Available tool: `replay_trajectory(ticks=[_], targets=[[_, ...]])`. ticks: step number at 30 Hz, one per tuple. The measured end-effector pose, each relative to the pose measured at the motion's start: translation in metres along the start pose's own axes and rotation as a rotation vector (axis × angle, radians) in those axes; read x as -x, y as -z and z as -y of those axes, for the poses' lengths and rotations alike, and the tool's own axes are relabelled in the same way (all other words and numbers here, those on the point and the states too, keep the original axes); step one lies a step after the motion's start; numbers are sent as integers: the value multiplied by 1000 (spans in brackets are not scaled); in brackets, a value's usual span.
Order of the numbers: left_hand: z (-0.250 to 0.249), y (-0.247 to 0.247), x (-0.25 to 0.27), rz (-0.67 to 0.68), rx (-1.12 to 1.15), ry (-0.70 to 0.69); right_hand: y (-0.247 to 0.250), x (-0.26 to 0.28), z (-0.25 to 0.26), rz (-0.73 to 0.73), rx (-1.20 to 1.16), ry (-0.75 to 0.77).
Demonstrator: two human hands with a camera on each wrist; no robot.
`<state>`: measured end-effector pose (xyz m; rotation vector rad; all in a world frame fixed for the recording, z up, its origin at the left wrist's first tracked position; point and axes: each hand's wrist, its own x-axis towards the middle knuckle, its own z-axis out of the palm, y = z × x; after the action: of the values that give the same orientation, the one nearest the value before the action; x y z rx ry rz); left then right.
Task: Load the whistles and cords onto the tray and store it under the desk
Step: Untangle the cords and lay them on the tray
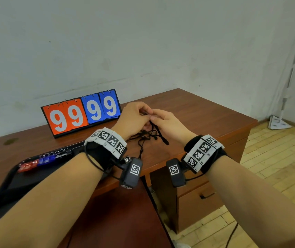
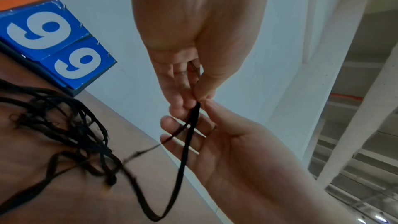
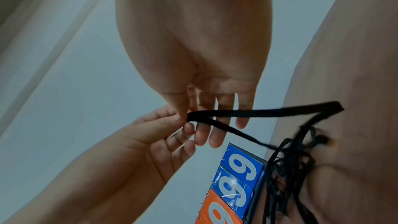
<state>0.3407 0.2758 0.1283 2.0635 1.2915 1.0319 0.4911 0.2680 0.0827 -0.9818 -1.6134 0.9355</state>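
My left hand and right hand meet above the desk's middle, and both pinch the folded end of one black cord. That cord hangs in a loop down to a tangle of black cords lying on the desk below my hands. The left wrist view shows my left hand pinching the fold, with the right hand just under it. A black tray sits at the desk's left front. It holds a row of red, blue and dark whistles.
A flip scoreboard reading 99 99 stands at the back of the brown desk. A drawer unit sits under the desk's right side, next to the open knee space. A white stand base is on the wooden floor at right.
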Motion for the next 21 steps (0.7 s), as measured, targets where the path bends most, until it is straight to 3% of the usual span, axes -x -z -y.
replay_trajectory(ticks=[6,10,21], targets=[[12,24,1,-174,-30,-38,-12,2,10,30,112,13],[15,43,6,-267,-16,-40,-16,2,18,14,82,-57],[44,100,23,-495,181,88,-23,-1,30,-25,50,-126]])
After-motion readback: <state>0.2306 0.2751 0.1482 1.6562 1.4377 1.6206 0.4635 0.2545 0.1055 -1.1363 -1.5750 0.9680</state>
